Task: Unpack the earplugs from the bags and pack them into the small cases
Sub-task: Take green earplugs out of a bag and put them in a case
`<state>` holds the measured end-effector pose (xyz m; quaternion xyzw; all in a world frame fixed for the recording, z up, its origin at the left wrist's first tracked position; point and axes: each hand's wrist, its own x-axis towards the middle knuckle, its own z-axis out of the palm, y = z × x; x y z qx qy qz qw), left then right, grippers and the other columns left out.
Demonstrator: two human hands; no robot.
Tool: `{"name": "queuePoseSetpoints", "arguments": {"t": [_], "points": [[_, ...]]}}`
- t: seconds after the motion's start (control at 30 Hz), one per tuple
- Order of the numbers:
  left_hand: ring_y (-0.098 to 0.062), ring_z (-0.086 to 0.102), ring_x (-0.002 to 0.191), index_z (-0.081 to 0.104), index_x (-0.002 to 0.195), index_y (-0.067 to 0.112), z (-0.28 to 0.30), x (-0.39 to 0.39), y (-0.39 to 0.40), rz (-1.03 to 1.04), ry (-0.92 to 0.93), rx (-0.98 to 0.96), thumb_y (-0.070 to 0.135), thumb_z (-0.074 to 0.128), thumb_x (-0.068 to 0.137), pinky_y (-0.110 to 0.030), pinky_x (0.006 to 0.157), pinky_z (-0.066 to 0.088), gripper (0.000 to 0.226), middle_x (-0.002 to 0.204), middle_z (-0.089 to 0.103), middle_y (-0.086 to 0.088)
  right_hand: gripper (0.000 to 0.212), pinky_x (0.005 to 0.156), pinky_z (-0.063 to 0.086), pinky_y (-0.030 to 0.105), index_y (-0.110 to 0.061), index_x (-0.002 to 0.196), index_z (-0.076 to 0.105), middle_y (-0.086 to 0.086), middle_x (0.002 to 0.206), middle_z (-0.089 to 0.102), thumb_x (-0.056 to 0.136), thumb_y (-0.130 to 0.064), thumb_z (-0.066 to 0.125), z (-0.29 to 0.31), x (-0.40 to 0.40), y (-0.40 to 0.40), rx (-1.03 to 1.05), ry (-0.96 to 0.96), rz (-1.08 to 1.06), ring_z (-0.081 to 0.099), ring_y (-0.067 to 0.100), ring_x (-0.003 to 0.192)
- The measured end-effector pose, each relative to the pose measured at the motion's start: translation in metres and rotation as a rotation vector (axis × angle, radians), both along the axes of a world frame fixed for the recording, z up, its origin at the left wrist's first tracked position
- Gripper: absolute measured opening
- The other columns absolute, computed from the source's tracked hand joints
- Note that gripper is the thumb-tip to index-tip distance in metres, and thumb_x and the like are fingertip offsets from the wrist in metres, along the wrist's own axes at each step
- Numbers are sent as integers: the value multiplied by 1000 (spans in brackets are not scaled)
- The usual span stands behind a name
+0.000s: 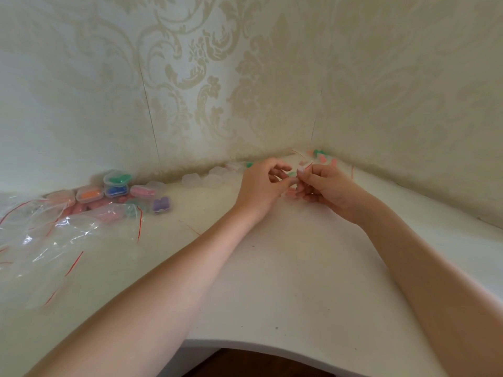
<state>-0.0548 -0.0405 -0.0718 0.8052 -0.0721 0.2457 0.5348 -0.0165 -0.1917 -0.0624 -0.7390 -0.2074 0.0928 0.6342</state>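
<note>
Both my hands meet right of centre in the frame, above the white desk (272, 268). My left hand (261, 186) has its fingers curled; thumb and forefinger pinch a small green earplug (291, 174) at the point where the two hands meet. My right hand (326, 186) has its grip closed on a small clear bag (304, 165) with a red seal line, pinched at the fingertips and standing up a little above them. Whether the earplug is fully clear of the bag, I cannot tell; the contact point is small and blurred.

Loose earplugs (322, 156), pink and green, lie in the corner where the two papered walls meet, just beyond my right hand. A row of empty clear cases (206, 178) sits along the foot of the wall, left of my left hand.

At centre left of the frame stands a cluster of filled cases (117, 190): green stacked on top, orange, blue, pink and purple around it, touching one another. In front of them, toward the left edge, lies a heap of empty clear bags (46, 240) with red seal strips, crumpled and overlapping on the desk.
</note>
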Motion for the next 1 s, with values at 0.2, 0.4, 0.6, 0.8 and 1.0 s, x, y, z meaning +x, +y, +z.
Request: {"name": "queuePoseSetpoints", "arguments": {"t": [0.2, 0.4, 0.6, 0.8, 1.0], "points": [[-2, 56, 55, 69, 81, 15, 0, -2, -2, -63, 34, -20, 17, 71, 83, -19, 54, 47, 3, 67, 64, 5, 18, 60, 46, 17, -11, 81, 56, 0, 69, 63, 93, -23, 54, -4, 4, -4, -47, -38, 66, 59, 7, 63], [-10, 57, 58, 67, 76, 8, -1, -3, -2, -105, 31, -3, 8, 69, 83, -21, 54, 47, 7, 61, 63, 0, 20, 61, 46, 17, -10, 83, 58, 0, 69, 63, 93, -27, 54, -4, 6, -3, -61, -40, 85, 58, 8, 65], [-2, 54, 52, 65, 71, 14, 1, -2, -1, -115, 99, -84, 10, 68, 85, -16, 50, 47, 15, 59, 59, 2, 25, 60, 46, 16, -5, 94, 57, 0, 71, 61, 92, -29, 53, -4, 5, -3, -51, -29, 89, 58, 6, 65], [-12, 54, 68, 59, 81, 10, -2, 0, -5, 26, 82, -39, 12, 55, 92, -29, 61, 52, 12, 69, 55, 4, 20, 62, 45, 19, -11, 79, 56, -4, 64, 64, 95, -23, 53, -1, 0, -2, -50, -8, 96, 56, 13, 68], [-16, 45, 75, 46, 84, 12, -2, -1, -10, 131, 27, 116, 7, 43, 96, -26, 65, 36, 13, 78, 48, 2, 22, 67, 44, 25, -12, 73, 52, -4, 60, 64, 95, -14, 54, 1, -5, 7, -58, -12, 61, 57, 17, 69]]}}
